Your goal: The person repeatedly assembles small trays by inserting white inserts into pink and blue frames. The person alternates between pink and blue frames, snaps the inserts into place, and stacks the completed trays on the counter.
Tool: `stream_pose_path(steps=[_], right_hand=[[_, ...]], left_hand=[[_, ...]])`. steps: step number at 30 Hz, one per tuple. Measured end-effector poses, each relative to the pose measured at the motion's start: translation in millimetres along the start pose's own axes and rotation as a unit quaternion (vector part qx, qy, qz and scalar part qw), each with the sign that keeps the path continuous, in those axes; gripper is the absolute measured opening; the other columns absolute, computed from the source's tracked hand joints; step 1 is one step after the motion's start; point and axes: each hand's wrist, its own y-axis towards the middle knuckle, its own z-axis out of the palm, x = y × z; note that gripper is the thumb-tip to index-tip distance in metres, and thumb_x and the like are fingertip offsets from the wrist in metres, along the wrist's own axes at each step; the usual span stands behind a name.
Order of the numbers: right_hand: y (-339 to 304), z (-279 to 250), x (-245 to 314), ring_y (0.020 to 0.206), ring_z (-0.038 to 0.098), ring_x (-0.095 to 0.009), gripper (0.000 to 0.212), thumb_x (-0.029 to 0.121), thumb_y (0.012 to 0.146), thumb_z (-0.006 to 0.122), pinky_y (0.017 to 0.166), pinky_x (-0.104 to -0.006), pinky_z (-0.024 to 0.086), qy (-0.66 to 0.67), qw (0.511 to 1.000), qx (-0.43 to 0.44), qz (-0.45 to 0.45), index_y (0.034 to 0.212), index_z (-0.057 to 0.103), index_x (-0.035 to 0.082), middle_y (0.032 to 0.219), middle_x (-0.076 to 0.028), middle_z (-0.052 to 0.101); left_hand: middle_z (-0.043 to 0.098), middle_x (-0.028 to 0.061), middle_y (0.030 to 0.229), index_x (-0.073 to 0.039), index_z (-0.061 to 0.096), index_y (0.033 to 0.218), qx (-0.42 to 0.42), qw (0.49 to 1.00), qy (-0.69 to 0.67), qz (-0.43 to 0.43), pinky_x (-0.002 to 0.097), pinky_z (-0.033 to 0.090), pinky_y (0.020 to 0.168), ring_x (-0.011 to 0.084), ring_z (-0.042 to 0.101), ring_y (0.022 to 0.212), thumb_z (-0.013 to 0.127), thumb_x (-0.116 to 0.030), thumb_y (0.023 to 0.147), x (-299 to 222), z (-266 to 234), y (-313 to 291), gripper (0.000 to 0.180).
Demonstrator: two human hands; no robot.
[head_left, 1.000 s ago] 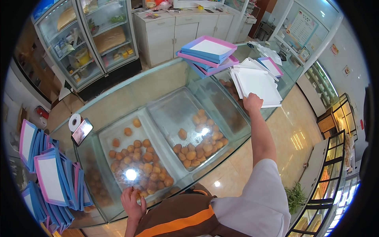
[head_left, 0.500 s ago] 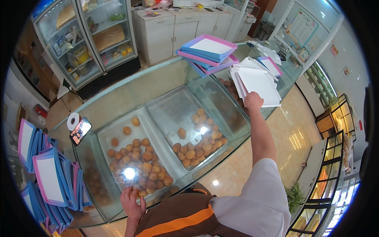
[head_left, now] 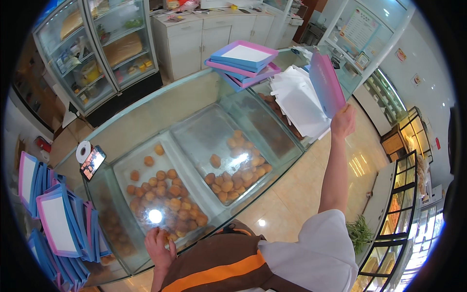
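Observation:
My right hand point(head_left: 343, 121) grips a pink-and-blue shallow box lid point(head_left: 325, 83) by its near end. The lid is tipped up on edge beside a loose stack of white folded box pieces point(head_left: 302, 103) on the glass counter. My left hand point(head_left: 161, 249) rests at the counter's near edge, thumb apart from its bent fingers, with no held thing visible. Below the glass near it, round brown buns point(head_left: 184, 204) lie heaped in a white tray point(head_left: 127, 168). Paler buns point(head_left: 237, 181) fill the near right part of a second tray point(head_left: 192, 130).
Several pink-and-blue lids point(head_left: 245, 53) are stacked at the counter's far edge. More lids point(head_left: 54, 221) stand in leaning stacks at the left. A phone point(head_left: 93, 163) and a white tape roll point(head_left: 83, 152) sit on the counter's left end. A glass-door fridge point(head_left: 92, 53) stands behind.
My right hand has left the white box pieces, moved right, and raised the pink-and-blue lid that lay beside them. My left hand stays at the counter edge. The view has shifted slightly.

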Motion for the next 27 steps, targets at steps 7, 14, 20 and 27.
stream_pose_path(steps=[7,14,20,27], right_hand=[[-96,-8,11,0.084,0.066,-0.035,0.009,0.016,0.089,0.067,0.076,-0.0491,0.051,-0.002,0.958,0.217,-0.185,0.096,0.067,0.011,0.091,-0.012,0.067],[-143,12,27,0.103,0.064,-0.032,0.028,0.016,0.076,0.075,0.088,-0.0452,0.05,-0.111,0.914,0.338,-0.196,0.102,0.066,0.008,0.105,-0.011,0.065],[-139,32,14,0.091,0.069,-0.032,0.007,0.013,0.086,0.065,0.073,-0.0469,0.057,-0.055,0.925,0.327,-0.187,0.091,0.067,0.009,0.096,-0.011,0.067],[-151,-70,51,0.088,0.065,-0.035,0.016,0.003,0.083,0.067,0.073,-0.0505,0.053,0.129,0.934,0.183,-0.279,0.098,0.067,0.007,0.089,-0.012,0.064]], left_hand=[[0.057,0.019,0.125,-0.004,0.062,0.116,-0.018,1.0,0.006,0.024,0.051,0.043,0.099,0.0415,0.055,0.116,0.072,-0.008,0.078,1,1,0,0.04],[0.057,0.0185,0.124,-0.005,0.063,0.115,-0.003,1.0,-0.007,0.015,0.0514,0.042,0.101,0.0411,0.054,0.119,0.072,-0.008,0.078,2,0,1,0.039],[0.058,0.0181,0.124,-0.005,0.064,0.115,-0.017,1.0,-0.017,0.018,0.0507,0.043,0.101,0.0411,0.055,0.117,0.074,-0.01,0.078,-3,-3,4,0.039],[0.059,0.0176,0.129,-0.006,0.065,0.118,-0.011,1.0,-0.012,-0.006,0.0497,0.046,0.102,0.0395,0.057,0.12,0.076,-0.018,0.081,1,-6,2,0.04]])
